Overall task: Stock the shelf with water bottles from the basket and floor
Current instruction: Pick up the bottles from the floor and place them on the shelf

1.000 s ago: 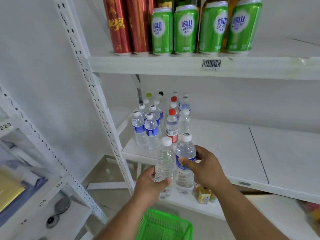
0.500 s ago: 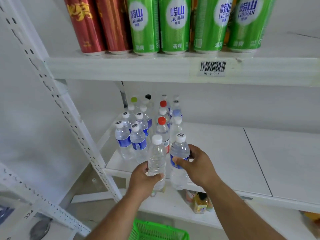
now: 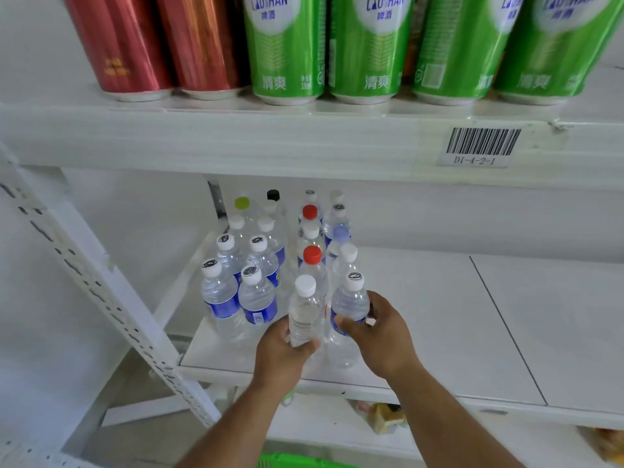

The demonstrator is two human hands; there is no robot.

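My left hand (image 3: 282, 354) grips a clear unlabelled water bottle (image 3: 305, 310) with a white cap, held upright over the front edge of the white shelf (image 3: 422, 319). My right hand (image 3: 383, 336) grips a blue-labelled water bottle (image 3: 349, 300) right beside it, its base on or just above the shelf board. Behind them stand several water bottles (image 3: 256, 265) in rows at the shelf's left end, with white, red, green and black caps. A sliver of the green basket (image 3: 304, 463) shows at the bottom edge.
The upper shelf (image 3: 304, 143) hangs low over the bottles, carrying red cans (image 3: 152, 45) and green cans (image 3: 371, 49). A perforated white upright (image 3: 111, 298) slants at the left. The shelf board to the right is bare. Small packets (image 3: 388, 417) lie on the shelf below.
Both hands have carried their bottles forward and onto the shelf's front, closing up to the standing rows. The view has moved nearer and lower under the upper shelf.
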